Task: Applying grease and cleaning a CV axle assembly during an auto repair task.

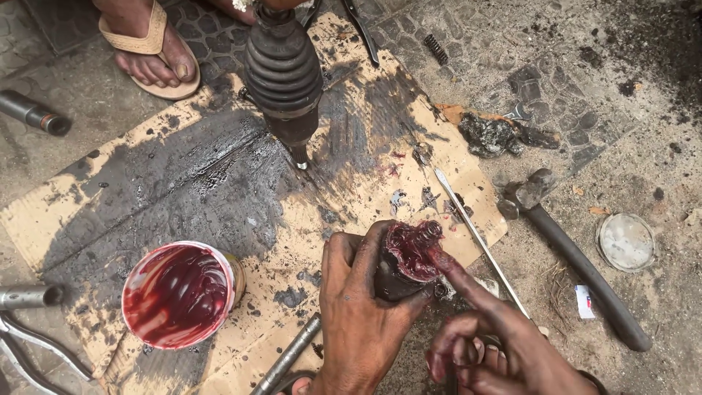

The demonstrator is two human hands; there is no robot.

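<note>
Left hand (358, 307) wrapped round dark joint (406, 260), gripping firmly; right hand (490, 329) loosely curled, forefinger extended, pressing red grease into joint's open end; tub (179, 292) of red grease open on stained cardboard (219, 183), left of hands; hammer (570, 252) and round lid (626, 241) on gritty floor, right.

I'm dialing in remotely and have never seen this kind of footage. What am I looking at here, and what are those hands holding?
There is no machine: a head-worn camera looks down at a person's two bare, greasy hands. The left hand grips a dark metal joint part packed with red grease; the right hand's forefinger presses into that grease. On the stained cardboard sheet stand an open tub of red grease and a shaft with a black ribbed rubber boot. A hammer and thin metal rod lie to the right. Another person's sandalled foot shows top left.
</note>
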